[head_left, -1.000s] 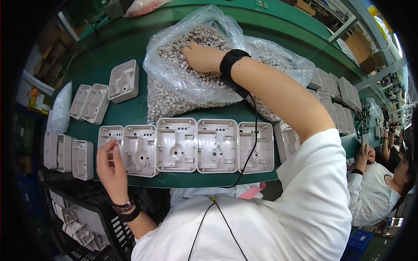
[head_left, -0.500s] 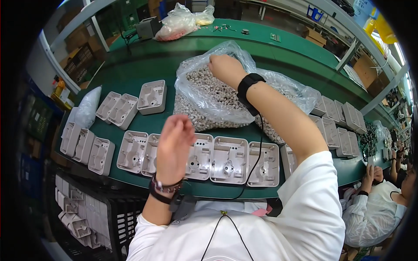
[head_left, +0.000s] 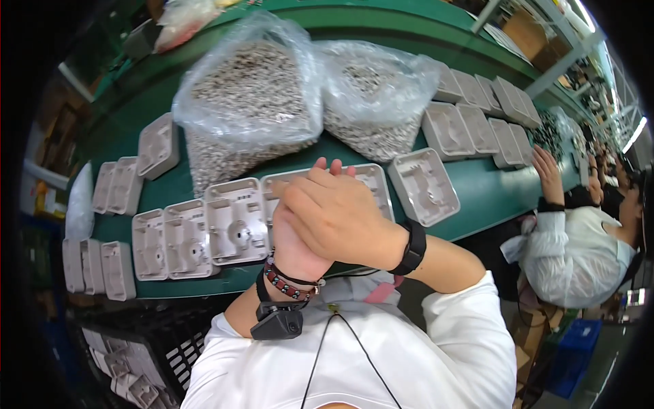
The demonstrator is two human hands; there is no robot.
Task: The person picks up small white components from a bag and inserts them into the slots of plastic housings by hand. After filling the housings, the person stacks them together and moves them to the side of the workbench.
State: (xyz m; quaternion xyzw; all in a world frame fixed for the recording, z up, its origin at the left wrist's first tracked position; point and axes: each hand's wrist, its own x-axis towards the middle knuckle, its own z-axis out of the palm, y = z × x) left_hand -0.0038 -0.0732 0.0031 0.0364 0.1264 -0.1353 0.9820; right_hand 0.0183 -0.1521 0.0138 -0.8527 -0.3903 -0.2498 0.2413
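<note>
My left hand [head_left: 294, 240] is turned palm up, with its fingertips stretched out past my right hand [head_left: 351, 218]. The right hand lies across that palm, its fingers bent and pressed together; whatever it holds is hidden. Both are above a row of light grey plastic housings with round bosses inside, among them an open housing [head_left: 237, 232] just left of my hands and another housing [head_left: 375, 187] partly covered by them. Beyond stands a large clear plastic bag [head_left: 248, 129] full of small pale metallic-looking parts. A second such bag [head_left: 371, 102] leans beside it.
More grey housings [head_left: 449, 129] stand at the right and a few [head_left: 117, 269] at the left. One housing [head_left: 425, 187] sits slightly apart. A black crate [head_left: 180, 358] with housings is below the table [head_left: 487, 194]. A co-worker [head_left: 572, 252] sits at the right.
My right hand has come back from the large bag and now lies on my left palm. The left hand has turned palm up. The view has shifted toward the right.
</note>
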